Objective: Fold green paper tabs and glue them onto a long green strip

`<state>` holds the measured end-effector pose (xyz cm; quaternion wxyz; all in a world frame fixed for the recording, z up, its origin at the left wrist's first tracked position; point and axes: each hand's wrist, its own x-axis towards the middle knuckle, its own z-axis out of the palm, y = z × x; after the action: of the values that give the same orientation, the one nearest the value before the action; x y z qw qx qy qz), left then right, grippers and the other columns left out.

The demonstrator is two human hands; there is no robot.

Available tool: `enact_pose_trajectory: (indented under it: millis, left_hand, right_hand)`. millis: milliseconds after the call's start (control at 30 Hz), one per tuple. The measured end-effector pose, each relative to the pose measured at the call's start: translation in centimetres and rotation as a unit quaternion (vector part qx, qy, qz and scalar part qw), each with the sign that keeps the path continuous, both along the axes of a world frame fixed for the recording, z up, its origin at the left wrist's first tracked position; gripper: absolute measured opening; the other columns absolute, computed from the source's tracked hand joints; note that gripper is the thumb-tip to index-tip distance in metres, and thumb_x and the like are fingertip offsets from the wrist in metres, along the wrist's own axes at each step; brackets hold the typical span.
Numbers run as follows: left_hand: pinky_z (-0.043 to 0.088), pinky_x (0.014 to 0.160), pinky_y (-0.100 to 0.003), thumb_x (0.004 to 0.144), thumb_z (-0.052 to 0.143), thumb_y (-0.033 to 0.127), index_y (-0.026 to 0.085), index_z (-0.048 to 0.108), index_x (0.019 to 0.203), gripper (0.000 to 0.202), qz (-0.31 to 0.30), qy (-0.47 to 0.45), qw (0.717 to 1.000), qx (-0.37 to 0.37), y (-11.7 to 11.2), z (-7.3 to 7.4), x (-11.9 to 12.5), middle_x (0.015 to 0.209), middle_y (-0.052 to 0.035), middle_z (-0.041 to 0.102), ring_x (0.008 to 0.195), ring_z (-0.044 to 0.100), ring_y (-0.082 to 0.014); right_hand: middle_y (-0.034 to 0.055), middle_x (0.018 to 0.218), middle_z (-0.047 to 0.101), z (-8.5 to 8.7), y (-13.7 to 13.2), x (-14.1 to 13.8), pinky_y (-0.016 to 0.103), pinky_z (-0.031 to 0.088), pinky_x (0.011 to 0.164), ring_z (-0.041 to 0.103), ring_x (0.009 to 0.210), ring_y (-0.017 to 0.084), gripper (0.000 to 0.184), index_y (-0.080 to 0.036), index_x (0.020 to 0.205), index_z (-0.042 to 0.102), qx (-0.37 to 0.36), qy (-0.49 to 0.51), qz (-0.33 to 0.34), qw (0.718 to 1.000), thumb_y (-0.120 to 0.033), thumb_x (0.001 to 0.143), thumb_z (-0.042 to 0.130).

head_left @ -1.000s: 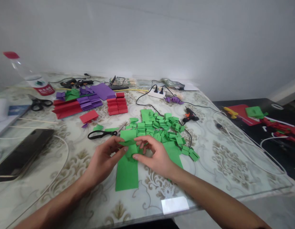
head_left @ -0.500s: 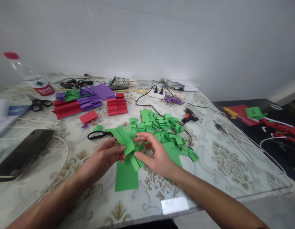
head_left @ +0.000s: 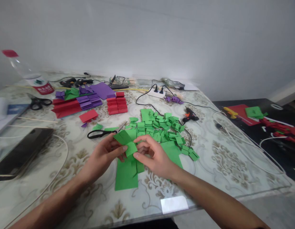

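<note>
My left hand [head_left: 103, 157] pinches the folded green strip [head_left: 126, 143] at its left end | right hand [head_left: 154, 158] curls shut on its right end | strip held above the green sheet [head_left: 125, 176], near centre | I'd square the edges, then press the crease flat.

Two hands show, the left hand [head_left: 102, 157] and the right hand [head_left: 155, 158], with one folded green strip [head_left: 125, 141] between them. On the worktop [head_left: 224, 152] lie two pairs of black scissors, the centre scissors [head_left: 102, 133] and the left scissors [head_left: 39, 102]. There are also one bottle [head_left: 25, 74], one power strip [head_left: 157, 93], one phone [head_left: 20, 152] and two wooden sticks [head_left: 37, 120]. Two glue guns can be told, a black glue gun [head_left: 190, 115] and a yellow glue gun [head_left: 230, 112]. The green pieces [head_left: 161, 125] at centre are too many to count.
</note>
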<state>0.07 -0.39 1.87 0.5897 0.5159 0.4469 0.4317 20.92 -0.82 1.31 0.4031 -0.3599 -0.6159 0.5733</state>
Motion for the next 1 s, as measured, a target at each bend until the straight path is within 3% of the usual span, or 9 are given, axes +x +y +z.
enact_pose_trajectory:
  millis: [100,333,533,800,1000]
  left_hand:
    - [0.054,0.059,-0.027,0.083,0.077,0.029,0.02,0.061,0.091,0.02,0.003,0.018,1.0,0.025,-0.2,0.1,0.1,0.066,0.003,0.07,0.058,0.066,-0.0152]
    - [0.053,0.061,-0.027,0.086,0.074,0.03,0.021,0.062,0.092,0.016,-0.002,0.047,0.998,0.039,-0.2,-0.5,-0.1,0.062,0.0034,0.07,0.059,0.066,-0.0159]
    - [0.053,0.064,-0.028,0.09,0.07,0.03,0.021,0.067,0.088,0.01,-0.013,0.086,0.994,0.068,-0.5,-0.2,-0.3,0.064,0.002,0.071,0.062,0.068,-0.0163]
    - [0.054,0.063,-0.025,0.092,0.069,0.03,0.02,0.072,0.087,0.011,-0.027,0.066,0.995,0.076,-0.5,0.5,0.0,0.07,0.0014,0.07,0.064,0.065,-0.0147]
    - [0.054,0.069,-0.026,0.09,0.073,0.034,0.022,0.073,0.103,0.018,-0.027,0.074,0.994,0.069,-0.9,0.1,-0.2,0.085,-0.001,0.074,0.076,0.067,-0.0167]
  right_hand:
    - [0.0033,0.1,0.067,-0.2,0.0,0.0,0.028,0.052,0.072,0.064,0.081,0.015,0.03,-0.024,0.111,0.062,0.037,-0.025,-0.025,0.999,-0.025,0.084,0.074]
    - [0.0027,0.089,0.074,-0.2,0.4,0.2,0.031,0.054,0.071,0.067,0.081,0.019,0.014,-0.025,0.098,0.077,0.12,-0.084,-0.041,0.988,-0.026,0.084,0.079]
    - [0.0024,0.093,0.078,0.0,0.5,0.2,0.034,0.057,0.076,0.071,0.085,0.02,0.008,-0.026,0.095,0.079,0.126,-0.084,-0.04,0.988,-0.029,0.087,0.079]
    - [0.0059,0.111,0.077,-0.3,0.7,0.3,0.038,0.056,0.095,0.072,0.107,0.023,0.006,-0.025,0.09,0.081,0.156,-0.079,-0.076,0.982,-0.025,0.084,0.082]
    - [0.0046,0.091,0.078,-0.8,0.9,0.1,0.032,0.058,0.082,0.074,0.091,0.02,0.008,-0.023,0.087,0.082,0.145,-0.017,-0.084,0.986,-0.021,0.08,0.084]
